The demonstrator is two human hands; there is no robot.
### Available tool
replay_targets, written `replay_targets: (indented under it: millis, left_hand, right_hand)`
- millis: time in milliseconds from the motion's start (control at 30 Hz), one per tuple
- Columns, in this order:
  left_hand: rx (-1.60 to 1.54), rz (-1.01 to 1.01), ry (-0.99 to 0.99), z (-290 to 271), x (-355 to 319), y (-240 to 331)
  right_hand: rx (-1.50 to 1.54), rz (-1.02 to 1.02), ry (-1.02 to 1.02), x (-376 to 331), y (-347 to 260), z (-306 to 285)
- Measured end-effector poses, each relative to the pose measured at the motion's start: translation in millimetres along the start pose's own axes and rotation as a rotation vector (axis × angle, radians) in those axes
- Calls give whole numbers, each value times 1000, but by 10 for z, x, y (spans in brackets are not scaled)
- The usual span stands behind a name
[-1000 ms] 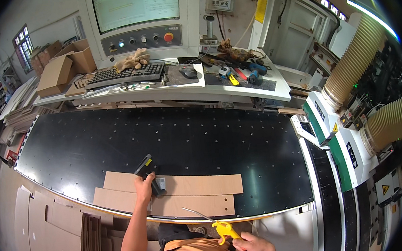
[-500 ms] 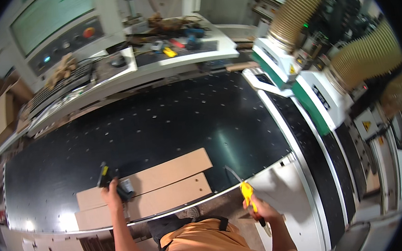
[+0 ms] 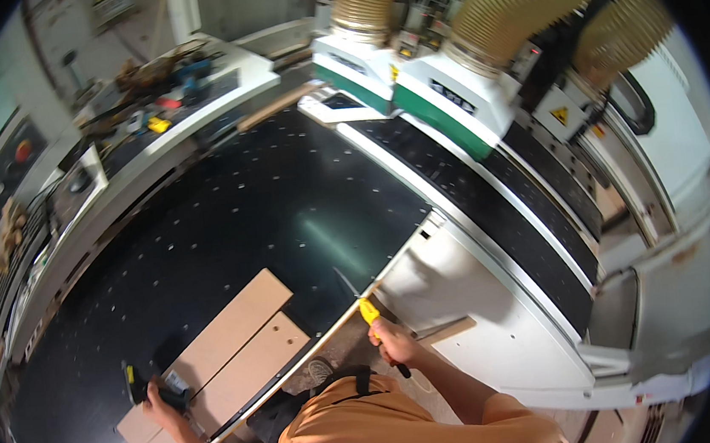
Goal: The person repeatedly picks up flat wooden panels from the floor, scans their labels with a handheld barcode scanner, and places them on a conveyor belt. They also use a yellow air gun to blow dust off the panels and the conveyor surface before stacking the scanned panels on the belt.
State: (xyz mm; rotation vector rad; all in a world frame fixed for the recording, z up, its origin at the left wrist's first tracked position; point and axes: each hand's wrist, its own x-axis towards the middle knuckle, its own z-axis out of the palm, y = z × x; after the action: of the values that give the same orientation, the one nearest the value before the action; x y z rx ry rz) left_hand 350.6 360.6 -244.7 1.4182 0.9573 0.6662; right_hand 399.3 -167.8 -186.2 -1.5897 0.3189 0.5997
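Left hand point(image 3: 160, 397) grips a black tool point(image 3: 138, 384) on boards point(image 3: 231, 353); right hand point(image 3: 392, 344) clenches a yellow tool point(image 3: 369, 311) at the worktop point(image 3: 227, 225) edge.

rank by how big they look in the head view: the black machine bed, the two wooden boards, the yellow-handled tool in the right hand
1. black machine bed
2. the two wooden boards, alike in size, left unranked
3. yellow-handled tool, though it sits nearer the camera

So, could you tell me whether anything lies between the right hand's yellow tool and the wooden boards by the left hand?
Nothing visible does. The right hand holds the yellow-handled tool at the black machine bed's edge; only bare bed separates it from the wooden boards.
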Motion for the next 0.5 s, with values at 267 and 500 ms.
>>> replay_targets:
  millis: [267,500]
  left_hand:
    - [118,81,-36,71,-91,-34]
    - [-41,-58,-60,144,-206,6]
  right_hand:
    - [355,-219,876,119,110,-736]
    - [663,-254,1325,89,36,-1421]
